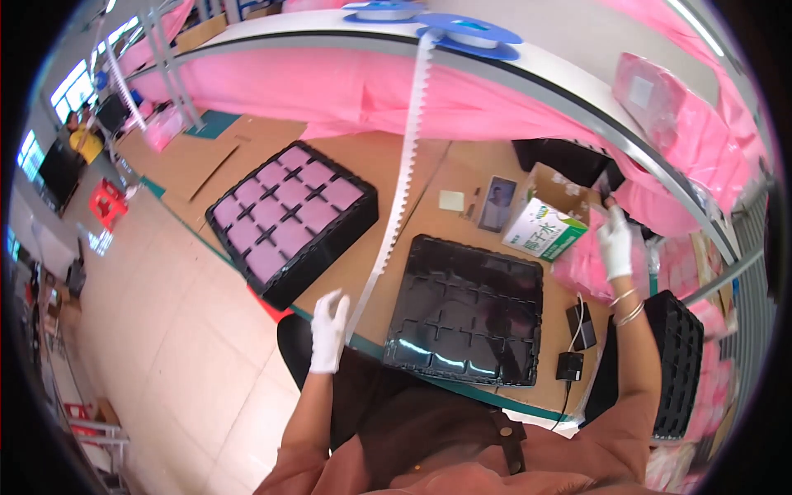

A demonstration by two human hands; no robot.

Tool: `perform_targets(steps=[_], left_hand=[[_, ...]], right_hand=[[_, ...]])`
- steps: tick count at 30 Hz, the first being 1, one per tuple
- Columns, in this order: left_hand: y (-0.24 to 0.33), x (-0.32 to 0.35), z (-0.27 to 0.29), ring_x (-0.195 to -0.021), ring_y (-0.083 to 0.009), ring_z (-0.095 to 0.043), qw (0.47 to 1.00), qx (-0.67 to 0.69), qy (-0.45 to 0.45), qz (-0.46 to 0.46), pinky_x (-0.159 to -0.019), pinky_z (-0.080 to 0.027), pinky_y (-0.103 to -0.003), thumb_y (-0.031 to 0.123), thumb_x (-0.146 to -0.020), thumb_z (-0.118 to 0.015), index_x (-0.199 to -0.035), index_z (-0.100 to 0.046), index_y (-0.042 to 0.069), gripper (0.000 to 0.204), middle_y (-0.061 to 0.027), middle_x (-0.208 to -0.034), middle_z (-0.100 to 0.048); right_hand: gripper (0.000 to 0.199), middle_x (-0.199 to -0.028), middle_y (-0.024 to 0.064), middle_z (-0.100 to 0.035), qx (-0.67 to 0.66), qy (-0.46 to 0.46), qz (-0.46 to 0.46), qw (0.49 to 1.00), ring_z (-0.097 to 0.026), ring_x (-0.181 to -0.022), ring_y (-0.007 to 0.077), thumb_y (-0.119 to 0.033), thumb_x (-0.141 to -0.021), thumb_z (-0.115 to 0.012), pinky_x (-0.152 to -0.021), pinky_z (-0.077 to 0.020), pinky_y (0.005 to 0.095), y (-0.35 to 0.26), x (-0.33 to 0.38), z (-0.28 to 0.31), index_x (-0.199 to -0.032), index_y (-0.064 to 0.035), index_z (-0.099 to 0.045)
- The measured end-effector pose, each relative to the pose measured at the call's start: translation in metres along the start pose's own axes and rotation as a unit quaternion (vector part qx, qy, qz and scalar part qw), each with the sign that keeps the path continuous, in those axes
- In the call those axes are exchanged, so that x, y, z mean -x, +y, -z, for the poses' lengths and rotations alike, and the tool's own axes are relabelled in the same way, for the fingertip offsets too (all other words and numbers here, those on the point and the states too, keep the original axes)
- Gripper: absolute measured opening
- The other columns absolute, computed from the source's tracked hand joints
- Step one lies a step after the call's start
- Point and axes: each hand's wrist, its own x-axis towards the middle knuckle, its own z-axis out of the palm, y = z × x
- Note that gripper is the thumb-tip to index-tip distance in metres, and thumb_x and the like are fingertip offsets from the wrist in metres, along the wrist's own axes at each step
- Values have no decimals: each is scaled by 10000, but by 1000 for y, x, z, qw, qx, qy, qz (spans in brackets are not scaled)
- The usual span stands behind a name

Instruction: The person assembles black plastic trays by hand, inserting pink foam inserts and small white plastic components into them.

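My left hand (329,332), in a white glove, is raised at the table's front edge with its fingers apart. Beside it hangs the lower end of a long white notched strip (406,165), which runs down from a blue reel (474,35) on the shelf. I see nothing held in this hand. My right hand (615,243), also gloved, reaches forward with its fingers stretched out, just right of an open green-and-white carton (544,227) and over pink plastic bags (577,268). Between my hands lies a black moulded tray (466,313) with cross-shaped ridges.
At the left stands a stack of black trays (330,239) with pink squares on top. A phone (497,204), a yellowish note (451,200) and a black power adapter (569,366) lie on the table. More black trays (681,363) stand at my right. Another person (84,142) is far left.
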Motion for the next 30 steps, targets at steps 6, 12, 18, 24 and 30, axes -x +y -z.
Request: perform_targets(steps=[6,12,18,24,30], left_hand=[[-24,-91,-41,-1100,-304,-575,991,-83,-101,36,-963,-419,-366,334,-910,-522,-1150,-597,0,418,-196,-1155,-607],[-20,-129,-87,-893,-163,-637,947,-15,-263,184,-818,-491,-292,254,-827,-667,-1129,-609,-13,408,-114,-1005,-662],[43,-70,-74,-734,-121,-584,904,306,-178,239,-657,-486,-251,201,-840,-692,-926,-630,33,198,-34,-814,-614],[87,-20,-77,-709,-69,-538,883,404,-90,222,-623,-408,-208,173,-880,-644,-924,-645,58,123,-22,-830,-621],[76,-12,-76,-696,-73,-549,913,329,-121,211,-609,-421,-208,160,-862,-658,-856,-632,46,117,0,-787,-611]], right_hand=[[313,-800,64,-666,-222,-491,-150,829,-610,-713,105,-37,-803,-573,-657,-505,252,-172,158,-115,-1109,-65,-634],[301,-833,118,-672,-308,-550,-53,775,-646,-727,197,-65,-829,-545,-705,-510,289,-250,214,-161,-1121,-23,-600],[287,-848,5,-618,-422,-319,-327,783,-530,-635,83,-160,-873,-634,-603,-450,240,-225,194,-179,-1110,-7,-582],[223,-905,-11,-615,-543,-200,-398,712,-536,-764,63,-172,-867,-672,-693,-427,202,-245,188,-213,-1021,-22,-616],[145,-883,-39,-590,-556,-228,-411,686,-531,-767,62,-164,-865,-656,-693,-421,189,-231,193,-204,-957,-57,-620]])
